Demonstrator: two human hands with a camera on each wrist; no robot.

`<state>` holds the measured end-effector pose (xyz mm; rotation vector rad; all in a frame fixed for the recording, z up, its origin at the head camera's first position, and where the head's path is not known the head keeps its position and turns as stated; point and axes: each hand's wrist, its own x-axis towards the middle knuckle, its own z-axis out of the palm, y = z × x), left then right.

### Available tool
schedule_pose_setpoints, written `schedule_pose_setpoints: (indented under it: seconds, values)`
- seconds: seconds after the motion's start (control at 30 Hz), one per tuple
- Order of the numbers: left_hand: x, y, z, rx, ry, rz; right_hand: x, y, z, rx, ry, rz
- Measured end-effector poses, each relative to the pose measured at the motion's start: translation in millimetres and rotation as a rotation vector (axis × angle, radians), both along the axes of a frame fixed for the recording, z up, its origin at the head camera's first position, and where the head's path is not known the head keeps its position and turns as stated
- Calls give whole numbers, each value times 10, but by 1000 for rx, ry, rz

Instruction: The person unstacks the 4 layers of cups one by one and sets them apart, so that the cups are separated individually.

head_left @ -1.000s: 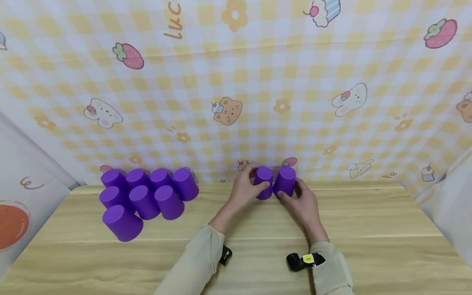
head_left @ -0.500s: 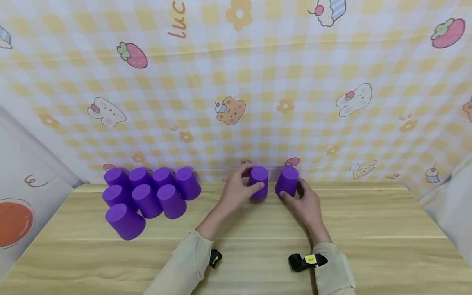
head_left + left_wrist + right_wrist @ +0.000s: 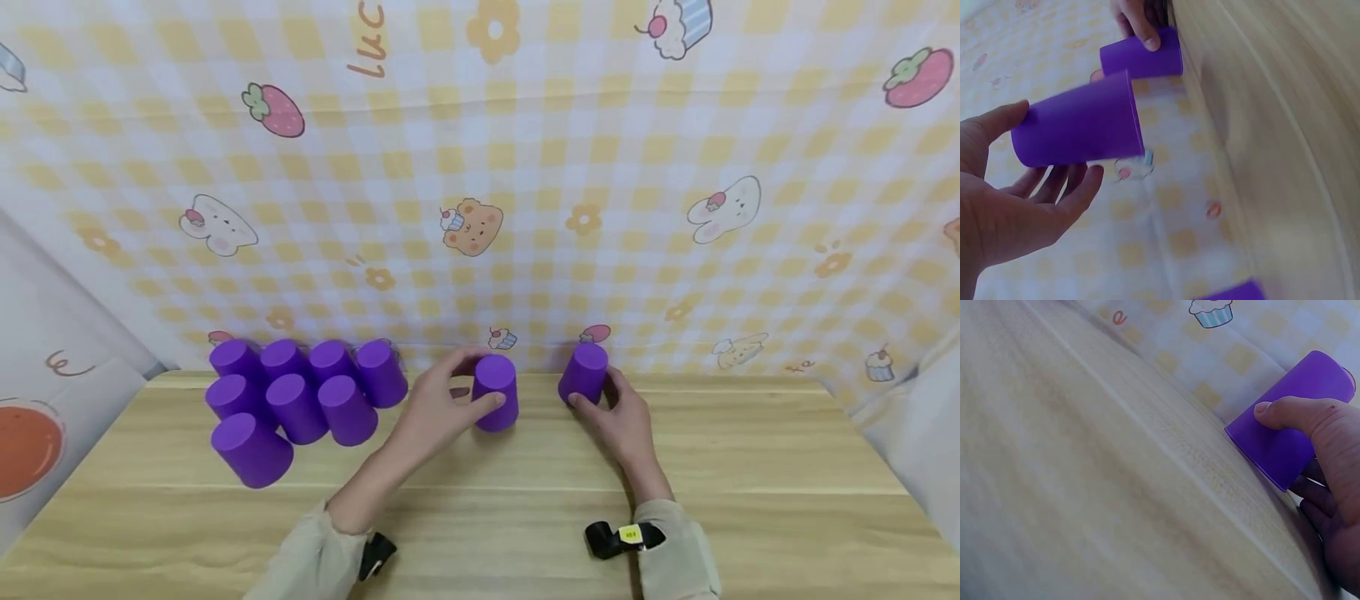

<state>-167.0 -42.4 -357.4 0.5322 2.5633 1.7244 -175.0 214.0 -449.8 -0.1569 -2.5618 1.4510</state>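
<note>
My left hand (image 3: 438, 408) grips a purple cup (image 3: 497, 400), mouth down, between thumb and fingers. In the left wrist view that cup (image 3: 1079, 122) is off the tabletop, its rim clear of the wood. To the right, my right hand (image 3: 622, 417) holds a second upside-down purple cup (image 3: 585, 371) near the back of the table. The right wrist view shows the thumb (image 3: 1285, 414) pressed on this cup's (image 3: 1297, 419) side, with its rim at the wood and the other fingers partly hidden behind it. A gap separates the two held cups.
Several more upside-down purple cups stand in close rows at the left, the front one (image 3: 253, 454) nearest me. The wooden table (image 3: 510, 517) ends at a yellow-checked cloth (image 3: 525, 275) right behind the cups. Black camera straps sit at both wrists.
The left hand has carried its cup away from the other one, to the left and a little toward me. The right hand and its cup have stayed nearly in place.
</note>
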Motion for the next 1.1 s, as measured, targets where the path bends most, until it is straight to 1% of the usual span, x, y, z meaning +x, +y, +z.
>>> schedule_pose_setpoints:
  seconds: [0.2,0.27,0.33,0.4,0.5,0.7,0.83,0.93,1.0,1.1]
  values:
    - [226,-359,78,-98,8,-25,-5,0,-2,0,3,8]
    - [291,-486,94,-107,6,-22,-6,2,3,2,4,11]
    - [343,-612,115,-94,9,-9,-8,8,8,5,6,12]
    - [384,-732,145,-84,12,9,-7,17,15,10,10,11]
    - [439,-896,185,-90,35,47,-2,29,21,11,10,7]
    - [573,-1167,208,-161,145,125,10,19,12,15,-9,5]
    - [653,-1309,195,-192,205,155,12,9,4,15,-12,5]
    - [685,-1424,179,-253,246,184,13,10,3,15,-11,2]
    - [707,-1500,170,-305,270,216,13,8,3,15,-11,2]
    - [735,-1592,155,-369,290,258,14,4,3,11,-16,2]
